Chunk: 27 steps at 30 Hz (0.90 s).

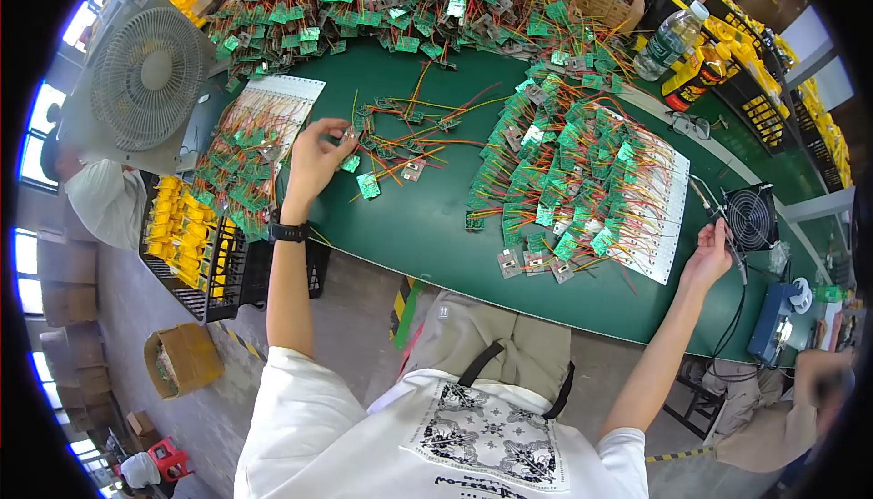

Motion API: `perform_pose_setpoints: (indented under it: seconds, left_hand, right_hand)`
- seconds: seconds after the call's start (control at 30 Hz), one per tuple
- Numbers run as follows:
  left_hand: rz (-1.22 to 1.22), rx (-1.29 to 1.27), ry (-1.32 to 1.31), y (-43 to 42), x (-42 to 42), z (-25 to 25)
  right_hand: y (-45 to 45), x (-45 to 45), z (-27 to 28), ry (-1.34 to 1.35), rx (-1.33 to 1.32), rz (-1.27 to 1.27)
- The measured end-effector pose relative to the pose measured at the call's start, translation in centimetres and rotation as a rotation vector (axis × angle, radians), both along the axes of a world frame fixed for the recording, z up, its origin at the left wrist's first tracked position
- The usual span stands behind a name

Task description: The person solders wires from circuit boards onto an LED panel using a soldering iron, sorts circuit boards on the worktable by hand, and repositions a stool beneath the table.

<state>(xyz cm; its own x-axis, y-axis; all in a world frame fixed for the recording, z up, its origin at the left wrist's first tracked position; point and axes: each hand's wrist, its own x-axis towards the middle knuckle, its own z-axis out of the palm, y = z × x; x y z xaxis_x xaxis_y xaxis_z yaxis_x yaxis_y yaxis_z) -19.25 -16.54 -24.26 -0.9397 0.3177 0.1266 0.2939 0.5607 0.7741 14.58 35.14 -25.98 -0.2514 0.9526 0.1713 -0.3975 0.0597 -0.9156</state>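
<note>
View: head camera, looking down over my green counter (pixel 436 249).
Step in hand: as I judge it, handling the loose boards (pixel 367 185) one at a time, with the tool (pixel 712 212) held ready at the right; as things stand, the tool is well apart from them.
Left hand (pixel 312 164): at the left edge of the loose boards, upper left of centre.
Left grip: thumb and forefinger drawn close together at a board or its wires; I cannot tell whether anything is pinched.
Right hand (pixel 706 263): right side of the frame, just beside the black fan (pixel 751 219).
Right grip: fingers pressed together around the slim tool, a cable (pixel 738 304) trailing below.
Loose boards: lying with red and yellow wires between the two white sheets (pixel 675 213) (pixel 305 90).
Wired rows: boards (pixel 550 167) overlapping at right of centre, more (pixel 241 167) at left.
Pile: boards (pixel 364 4) heaped along the top.
</note>
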Motion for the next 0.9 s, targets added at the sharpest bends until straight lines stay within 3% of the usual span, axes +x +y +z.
perform_pose_setpoints:
  seconds: [0.17, 0.3, 0.37, 0.5, 0.7, 0.83, 0.9]
  left_hand:
    - [-0.043, 0.100, 0.215, 3.4, -1.6, 2.1]
    - [0.029, -0.019, 0.463, 6.8, -0.5, 6.3]
    - [0.025, 0.045, 0.516, 9.1, 0.5, 7.6]
    - [-0.190, 0.411, 0.219, 14.5, 1.5, 7.2]
    - [-0.219, 0.301, 0.004, 18.6, 2.0, 1.5]
    - [-0.217, 0.420, -0.172, 18.1, 2.3, 1.4]
    - [-0.192, 0.630, -0.289, 17.9, 2.2, 2.1]
  right_hand:
    - [-0.3, -0.2, 0.0, -0.034, -0.011, -0.035]
    - [-0.2, -0.1, -0.1, -0.067, 0.014, -0.050]
    - [-0.2, -0.1, -0.1, -0.068, 0.000, -0.051]
    - [-0.4, -0.1, 0.2, -0.077, -0.003, -0.070]
    - [-0.9, -0.4, 0.5, -0.086, -0.039, -0.106]
    - [-0.3, -0.2, 0.1, -0.068, -0.043, -0.099]
    - [-0.4, -0.4, 0.2, -0.069, -0.025, -0.082]
